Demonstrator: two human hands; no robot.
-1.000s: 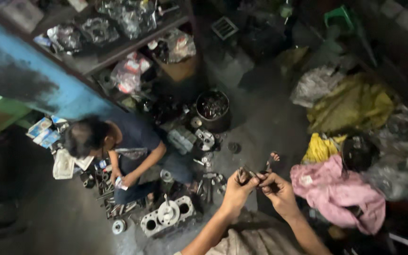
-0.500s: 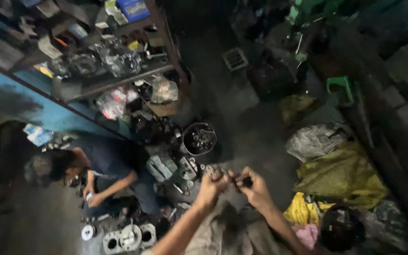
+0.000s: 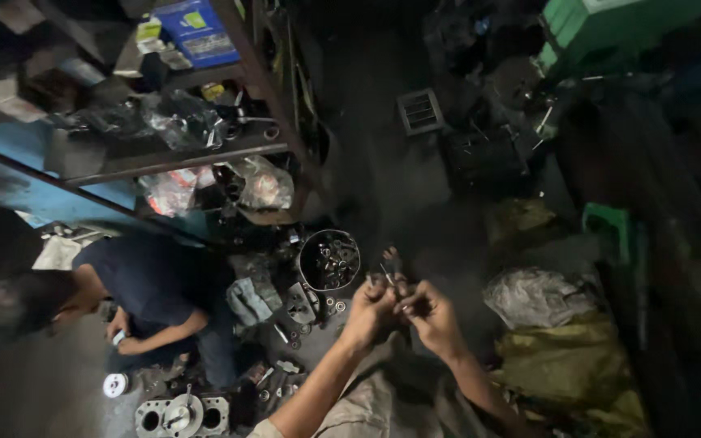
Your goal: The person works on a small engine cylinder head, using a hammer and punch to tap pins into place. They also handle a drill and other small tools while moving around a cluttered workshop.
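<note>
My left hand [image 3: 369, 312] and my right hand [image 3: 432, 315] meet at the lower middle of the head view, fingers closed together around a small thin metal part [image 3: 388, 274] that sticks up between them. What the part is stays unclear in the dim light. Just beyond my hands stands a dark round bucket [image 3: 329, 259] holding several small metal pieces. Loose bolts and washers [image 3: 330, 307] lie on the floor between the bucket and my left hand.
A person in a dark shirt [image 3: 144, 284] crouches at the left beside an engine cylinder block [image 3: 180, 415]. A metal shelf [image 3: 172, 158] with bagged parts stands at the back left. Sacks [image 3: 561, 357] lie at the right, with a green stool [image 3: 610, 227] behind them.
The view has swung up and to the left, so the shelf shows more and the pink cloth is out of sight. My hands stay together on the small part.
</note>
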